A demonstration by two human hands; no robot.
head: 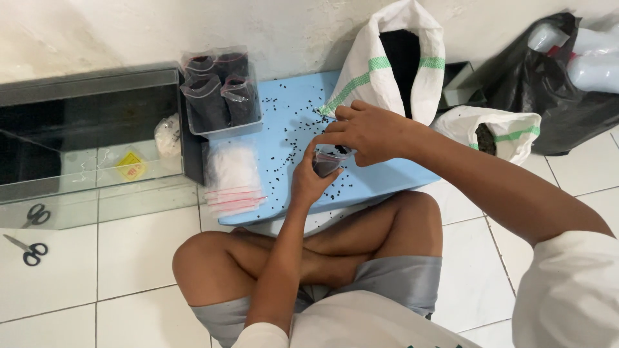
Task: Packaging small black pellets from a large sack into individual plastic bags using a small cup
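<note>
I sit cross-legged on a tiled floor at a low light-blue board (380,177). My left hand (311,182) grips a small clear plastic bag (327,163) partly filled with dark granules, held from below. My right hand (369,131) pinches the top of that same bag from above. Loose dark granules (293,138) lie scattered over the board around both hands. A pile of flat clear zip bags with red strips (233,177) lies on the board's left end.
A clear tray (225,127) holds several filled bags of dark granules. Two open white sacks (393,61) (500,132) stand behind the board, a black plastic bag (554,84) beside them. A glass tank (90,138) sits left; two scissors (35,216) (29,250) lie on the floor.
</note>
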